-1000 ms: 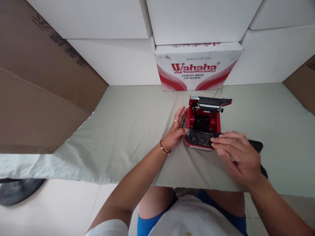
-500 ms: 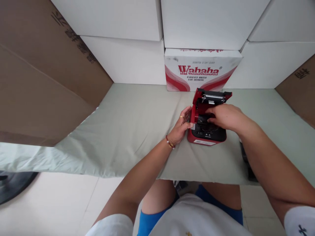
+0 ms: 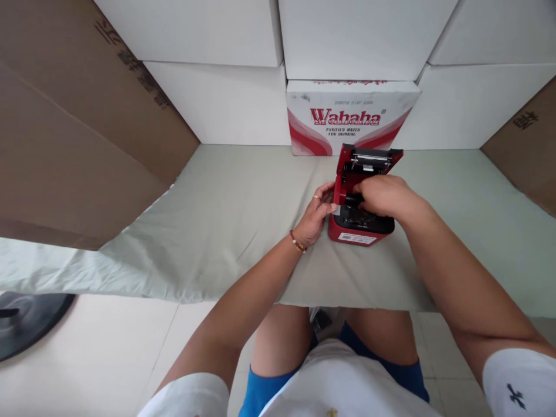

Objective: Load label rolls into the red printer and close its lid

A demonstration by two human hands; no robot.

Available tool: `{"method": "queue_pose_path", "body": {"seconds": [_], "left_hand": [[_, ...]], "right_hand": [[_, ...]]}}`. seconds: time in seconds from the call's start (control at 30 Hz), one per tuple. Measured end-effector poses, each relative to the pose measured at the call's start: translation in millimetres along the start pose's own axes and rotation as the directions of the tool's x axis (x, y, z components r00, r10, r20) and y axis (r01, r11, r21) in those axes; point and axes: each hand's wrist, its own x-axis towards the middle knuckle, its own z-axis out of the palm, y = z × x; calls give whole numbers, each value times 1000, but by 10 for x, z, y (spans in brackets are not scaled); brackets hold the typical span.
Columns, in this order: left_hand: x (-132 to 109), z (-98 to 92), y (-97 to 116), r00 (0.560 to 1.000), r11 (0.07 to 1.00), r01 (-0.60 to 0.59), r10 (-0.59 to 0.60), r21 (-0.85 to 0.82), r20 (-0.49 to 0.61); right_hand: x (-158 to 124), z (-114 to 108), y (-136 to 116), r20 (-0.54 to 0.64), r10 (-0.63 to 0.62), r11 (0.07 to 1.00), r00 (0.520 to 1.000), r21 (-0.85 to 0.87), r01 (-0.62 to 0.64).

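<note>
A small red and black printer point(image 3: 360, 230) stands on the cloth-covered table point(image 3: 243, 220) with its lid point(image 3: 371, 157) raised at the back. My left hand point(image 3: 315, 217) presses against the printer's left side, fingers and thumb wrapped on its edge. My right hand point(image 3: 382, 197) reaches into the open top compartment with its fingers curled down inside; what they touch or hold is hidden.
A Wahaha water carton point(image 3: 350, 119) sits just behind the printer, among stacked white boxes point(image 3: 217, 98). Brown cardboard boxes point(image 3: 69, 133) wall the left and the far right point(image 3: 525, 145). A dark round base point(image 3: 26, 318) lies on the floor at left.
My right hand left the dark object at the table's right and moved into the printer's open compartment. The left hand stays on the printer's side. The view shifted slightly.
</note>
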Motion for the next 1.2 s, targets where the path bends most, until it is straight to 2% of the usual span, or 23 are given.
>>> {"method": "queue_pose_path", "body": {"seconds": [0.2, 0.27, 0.33, 0.37, 0.43, 0.5, 0.57, 0.63, 0.7, 0.77, 0.8, 0.83, 0.9, 0.93, 0.97, 1.0, 1.07, 1.13, 1.2], "left_hand": [[-19, -13, 35, 999, 999, 33, -33, 13, -31], [-20, -22, 42, 999, 999, 36, -35, 34, -25], [-24, -24, 55, 999, 999, 37, -36, 39, -20], [-30, -21, 66, 999, 999, 41, -40, 28, -22], [-46, -4, 94, 998, 998, 57, -58, -12, -36], [-63, 27, 128, 995, 995, 78, -81, -56, -53], [-73, 65, 157, 991, 992, 99, -106, -82, -82], [-76, 100, 176, 983, 989, 125, -135, -84, -124], [-81, 124, 184, 972, 989, 142, -147, -42, -184], [-100, 136, 189, 959, 989, 134, -114, 62, -258], [-119, 140, 193, 953, 983, 128, -85, 132, -292], [-145, 145, 198, 947, 972, 123, -56, 199, -316], [-212, 165, 208, 943, 943, 116, -7, 311, -332], [-248, 180, 210, 944, 930, 109, 13, 352, -328], [-283, 197, 209, 945, 916, 96, 39, 389, -324], [-315, 215, 205, 945, 903, 82, 64, 422, -320], [-361, 246, 191, 946, 880, 61, 100, 472, -310], [-385, 263, 178, 949, 864, 61, 106, 500, -298], [-394, 267, 174, 951, 853, 78, 93, 517, -296]], "right_hand": [[-99, 17, -65, -87, 67, 988, 994, 144, -54], [-241, -12, -66, -124, 70, 977, 990, 208, -43], [-482, -45, 8, -184, 35, 931, 982, 364, 35], [-637, -53, 84, -231, 20, 874, 973, 476, 95], [-980, -25, 312, -333, 45, 669, 942, 710, 219], [-1294, 76, 582, -363, 200, 506, 910, 834, 221], [-1505, 243, 792, -251, 340, 394, 906, 913, 105], [-1596, 446, 869, -60, 324, 340, 944, 939, -57], [-1611, 645, 824, 81, 214, 349, 973, 924, -154], [-1620, 804, 749, 106, 174, 390, 979, 906, -167], [-1636, 866, 737, 85, 217, 408, 972, 897, -170], [-1660, 918, 754, 54, 305, 426, 951, 885, -187], [-1715, 1013, 884, -47, 509, 495, 859, 833, -248], [-1732, 1063, 986, -119, 564, 553, 817, 789, -267], [-1735, 1118, 1097, -192, 571, 621, 798, 737, -267], [-1724, 1175, 1205, -248, 537, 684, 807, 688, -243], [-1670, 1286, 1372, -283, 398, 756, 873, 639, -138], [-1614, 1360, 1450, -283, 268, 759, 921, 651, -22], [-1615, 1365, 1454, -298, 194, 759, 935, 649, 49]]}}
